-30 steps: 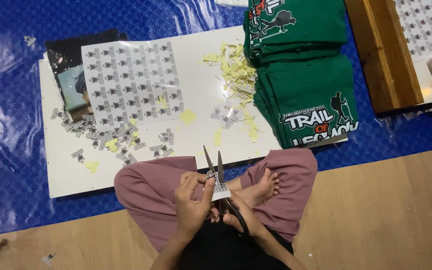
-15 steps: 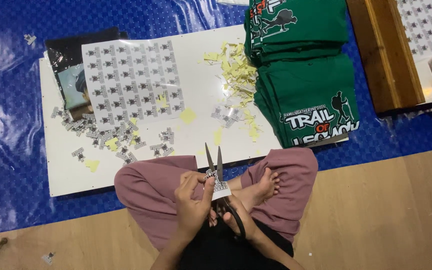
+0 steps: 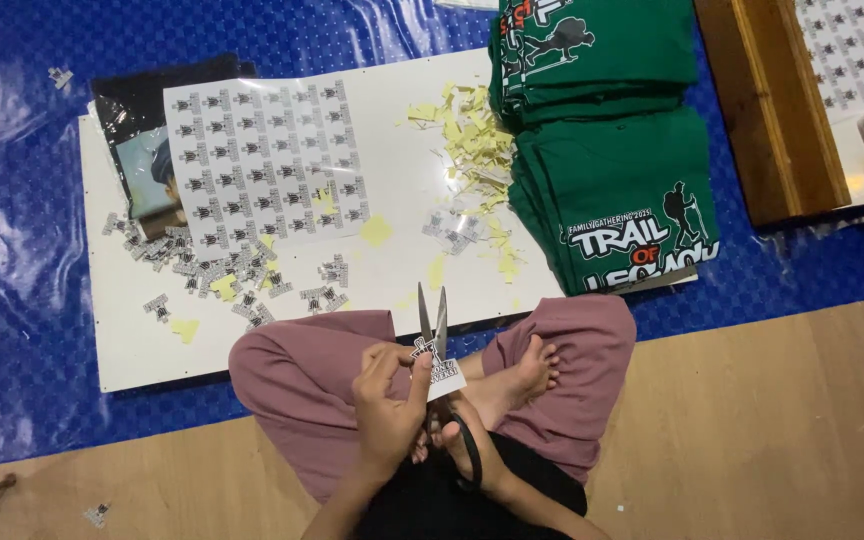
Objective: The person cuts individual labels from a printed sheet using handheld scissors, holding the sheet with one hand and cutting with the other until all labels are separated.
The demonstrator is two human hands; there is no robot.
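Head view: the person sits cross-legged in mauve trousers on a wooden floor, at the edge of a blue tarp (image 3: 12, 250). The left hand (image 3: 389, 415) pinches a small printed sticker (image 3: 439, 368) between thumb and curled fingers, holding it up over the lap. The right hand (image 3: 472, 455) sits lower, partly hidden behind the left, fingers closed through the black handles of the scissors (image 3: 434, 330). The blades point away from the body, slightly parted, with the sticker at their base; whether they bite the paper I cannot tell.

Ahead of the knees lies a white board (image 3: 122, 350) on the tarp. On it rests a sheet (image 3: 267, 165) of uncut stickers, overlapping a dark packet (image 3: 137, 130) at the board's left. Cut stickers (image 3: 217, 270) lie scattered below the sheet, with yellow scraps (image 3: 472, 140) piled towards the right side of the board. Two stacks of folded green shirts (image 3: 612, 170) sit just right of the scraps, partly on the board. Further right stands a wooden frame (image 3: 767, 110), well apart from the hands.
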